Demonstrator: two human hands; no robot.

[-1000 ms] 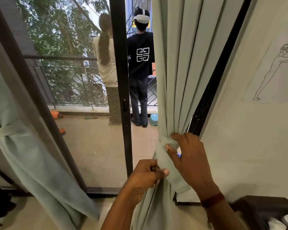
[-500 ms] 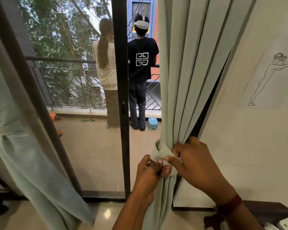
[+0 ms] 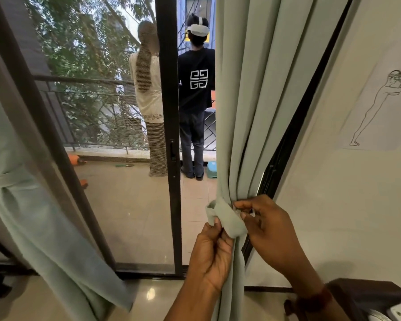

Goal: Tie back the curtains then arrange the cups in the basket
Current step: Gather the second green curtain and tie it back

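The pale green right curtain (image 3: 252, 100) hangs gathered beside the dark door frame. A matching fabric tie-back band (image 3: 225, 216) wraps round its waist. My left hand (image 3: 212, 253) pinches the band's lower left end between thumb and fingers. My right hand (image 3: 269, 230) grips the band where it meets the curtain's right side; something small and shiny shows between its fingers. The left curtain (image 3: 28, 216) is bound with its own band (image 3: 7, 179). No cups or basket are in view.
A sliding glass door with a dark frame (image 3: 171, 135) stands in front of me. Two people stand on the balcony beyond it. A line drawing (image 3: 380, 107) hangs on the right wall. A dark piece of furniture (image 3: 366, 295) sits at the bottom right.
Both hands have shifted along the band: the left now pinches its free end lower down, the right has moved to the curtain's right edge. The band sits more tightly round the curtain.
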